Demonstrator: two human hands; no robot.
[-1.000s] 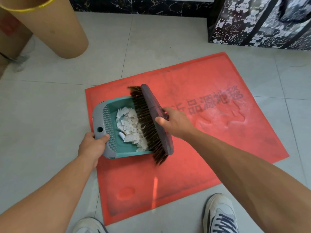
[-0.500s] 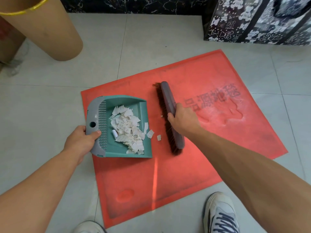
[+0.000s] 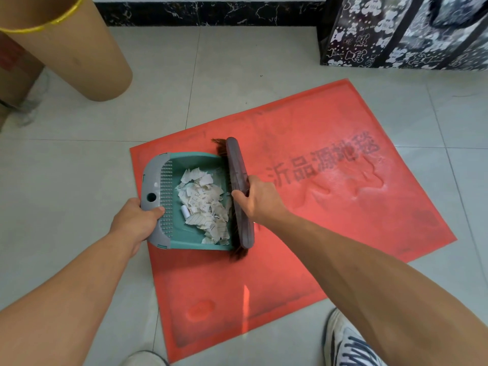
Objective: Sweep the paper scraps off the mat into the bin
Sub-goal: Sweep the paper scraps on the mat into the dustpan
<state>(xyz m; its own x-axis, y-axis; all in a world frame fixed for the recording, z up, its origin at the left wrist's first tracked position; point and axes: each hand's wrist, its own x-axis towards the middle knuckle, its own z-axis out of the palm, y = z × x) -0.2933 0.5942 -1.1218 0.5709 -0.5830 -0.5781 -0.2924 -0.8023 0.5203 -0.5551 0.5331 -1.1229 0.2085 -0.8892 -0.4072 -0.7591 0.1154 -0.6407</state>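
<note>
A pale tiled floor carries a red mat, which serves as the landmark here. Nearest the viewer, two sneakers stand at the mat's near edge, the right sneaker just off its near right corner and the left sneaker by its near left corner.

Further in, on the mat's left part, sits a teal dustpan with a grey handle end. The left hand is closed around that grey end, thumb on top, just over the mat's left edge. The right hand is wrapped around the back of a dark hand brush, whose bristles press against the open mouth of the dustpan. The paper scraps lie heaped inside the dustpan; a small white roll lies among them.

The rest of the mat shows no loose scraps that I can make out, only dark printed characters and a whitish dusty film towards its right side. So the gathering looks done or nearly so, while the emptying is not yet done, and no bin can be picked out with certainty.

Beyond the mat's far left corner a large brown cardboard tube stands on the floor; beyond its far right corner stands a black bag with a white bear print. A black marble skirting runs along the back.
</note>
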